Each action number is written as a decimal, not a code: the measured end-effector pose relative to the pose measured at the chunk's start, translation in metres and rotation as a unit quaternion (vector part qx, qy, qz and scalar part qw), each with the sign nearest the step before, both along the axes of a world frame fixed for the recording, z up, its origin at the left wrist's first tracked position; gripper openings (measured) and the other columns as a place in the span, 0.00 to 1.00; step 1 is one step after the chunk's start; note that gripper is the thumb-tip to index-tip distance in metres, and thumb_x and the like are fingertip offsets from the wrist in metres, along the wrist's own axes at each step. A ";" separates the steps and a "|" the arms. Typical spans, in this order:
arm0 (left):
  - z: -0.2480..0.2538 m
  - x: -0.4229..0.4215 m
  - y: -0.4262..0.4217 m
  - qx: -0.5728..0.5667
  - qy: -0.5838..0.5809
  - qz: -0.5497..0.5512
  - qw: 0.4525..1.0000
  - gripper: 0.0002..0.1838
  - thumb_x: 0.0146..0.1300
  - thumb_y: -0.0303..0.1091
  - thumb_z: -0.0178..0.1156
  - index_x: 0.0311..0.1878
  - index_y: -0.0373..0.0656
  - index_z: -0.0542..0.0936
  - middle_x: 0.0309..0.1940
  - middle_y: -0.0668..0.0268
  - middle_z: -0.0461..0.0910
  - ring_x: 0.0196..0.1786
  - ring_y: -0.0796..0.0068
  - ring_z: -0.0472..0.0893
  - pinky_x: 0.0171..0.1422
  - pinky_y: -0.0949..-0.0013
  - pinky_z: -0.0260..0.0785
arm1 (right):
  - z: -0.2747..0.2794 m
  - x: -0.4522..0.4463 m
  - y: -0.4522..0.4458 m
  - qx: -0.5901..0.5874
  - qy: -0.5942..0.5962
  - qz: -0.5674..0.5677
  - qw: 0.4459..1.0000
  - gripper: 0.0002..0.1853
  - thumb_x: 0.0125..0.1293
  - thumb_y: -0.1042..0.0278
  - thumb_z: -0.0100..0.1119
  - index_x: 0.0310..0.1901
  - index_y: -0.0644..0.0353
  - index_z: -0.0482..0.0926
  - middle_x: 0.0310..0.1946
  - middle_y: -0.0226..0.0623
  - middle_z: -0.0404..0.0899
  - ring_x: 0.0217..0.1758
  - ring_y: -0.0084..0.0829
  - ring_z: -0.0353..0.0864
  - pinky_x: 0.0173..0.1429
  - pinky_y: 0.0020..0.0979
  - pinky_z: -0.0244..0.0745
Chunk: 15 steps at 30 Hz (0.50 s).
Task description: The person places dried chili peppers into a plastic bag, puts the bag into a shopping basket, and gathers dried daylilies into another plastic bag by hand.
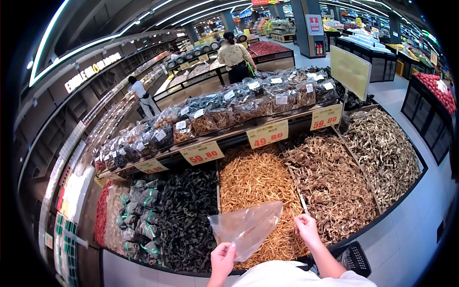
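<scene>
My left hand point(223, 256) pinches the lower left corner of a clear plastic bag point(246, 228). The bag spreads flat to the upper right, over a bin of orange-yellow dried strips point(256, 177). My right hand point(306, 227) is to the right of the bag, apart from it, close to the divider between the orange-yellow strips and the brown dried mushrooms point(332, 179). Its thumb and fingers are closed together; whether something thin is between them I cannot make out. Black dried fungus point(189, 210) fills the bin left of the bag.
Price signs point(267, 135) line a shelf of packed bags point(239, 103) behind the bins. Greyish dried pieces point(380, 148) fill the far right bin. A black basket point(355, 258) is by my right side. Two people point(235, 57) stand farther back.
</scene>
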<state>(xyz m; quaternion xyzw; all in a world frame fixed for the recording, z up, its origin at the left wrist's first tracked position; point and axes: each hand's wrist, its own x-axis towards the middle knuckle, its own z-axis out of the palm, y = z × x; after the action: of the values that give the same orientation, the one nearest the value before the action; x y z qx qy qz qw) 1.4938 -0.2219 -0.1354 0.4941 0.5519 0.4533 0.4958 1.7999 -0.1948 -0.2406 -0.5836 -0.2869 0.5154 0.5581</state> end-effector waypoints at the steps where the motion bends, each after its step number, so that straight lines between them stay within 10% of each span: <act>1: -0.007 0.001 -0.002 0.003 -0.019 -0.005 1.000 0.06 0.74 0.28 0.62 0.43 0.35 0.81 0.29 0.71 0.82 0.31 0.86 0.79 0.36 0.79 0.72 | -0.009 0.003 -0.005 -0.001 0.000 0.004 1.000 0.07 0.74 0.67 0.62 0.38 0.60 0.80 0.21 0.24 0.76 0.20 0.17 0.75 0.24 0.21 0.68; 11: -0.010 0.028 0.001 0.000 -0.066 -0.039 0.997 0.06 0.74 0.28 0.62 0.40 0.40 0.75 0.28 0.77 0.76 0.28 0.91 0.73 0.31 0.82 0.65 | 0.030 0.018 0.057 0.045 -0.336 0.101 0.935 0.16 0.67 0.65 0.67 0.54 0.62 0.81 0.36 0.38 0.82 0.32 0.29 0.80 0.40 0.32 0.77; 15: -0.008 0.023 0.003 0.029 -0.047 -0.039 0.998 0.06 0.75 0.28 0.61 0.39 0.41 0.75 0.27 0.78 0.75 0.28 0.92 0.71 0.31 0.82 0.63 | 0.036 0.011 0.094 0.123 -0.555 0.194 0.799 0.25 0.68 0.62 0.66 0.65 0.57 0.75 0.58 0.47 0.77 0.56 0.44 0.81 0.58 0.42 0.81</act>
<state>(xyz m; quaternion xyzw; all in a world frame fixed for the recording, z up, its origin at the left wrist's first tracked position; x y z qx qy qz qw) 1.5171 -0.2186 -0.1430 0.5074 0.4950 0.4721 0.5240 1.8110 -0.1003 -0.2043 -0.6284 -0.7158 0.1613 0.2584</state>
